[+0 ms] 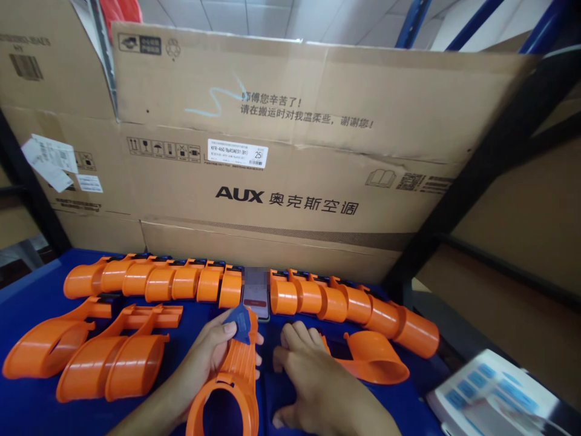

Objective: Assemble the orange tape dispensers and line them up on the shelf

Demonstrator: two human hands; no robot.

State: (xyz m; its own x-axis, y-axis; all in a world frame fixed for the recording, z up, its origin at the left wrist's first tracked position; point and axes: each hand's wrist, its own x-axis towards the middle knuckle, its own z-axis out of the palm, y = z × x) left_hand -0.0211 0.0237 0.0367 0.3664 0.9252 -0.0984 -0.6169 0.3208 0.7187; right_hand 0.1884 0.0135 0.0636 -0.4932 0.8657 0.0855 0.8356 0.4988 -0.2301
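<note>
My left hand (218, 345) is closed around the handle of an orange plastic ring holder (240, 363). Its large ring points toward me, and a dark blue cap (239, 324) sits on its far end under my thumb. To the right, my right hand (302, 369) hangs low over the blue tabletop (272, 396), fingers bent and thumb apart, with nothing visible in it. Just beyond its wrist lies another orange ring holder (376, 357), partly hidden by the hand. A phone (256, 300) with a lit screen lies behind both hands.
Several orange ring holders (161, 284) with dark ends line the back left, and a second row (333, 303) runs along the right. More orange holders (136, 363) lie front left. A cardboard AUX box panel (290, 200) stands behind. A white keypad device (494, 393) sits at right.
</note>
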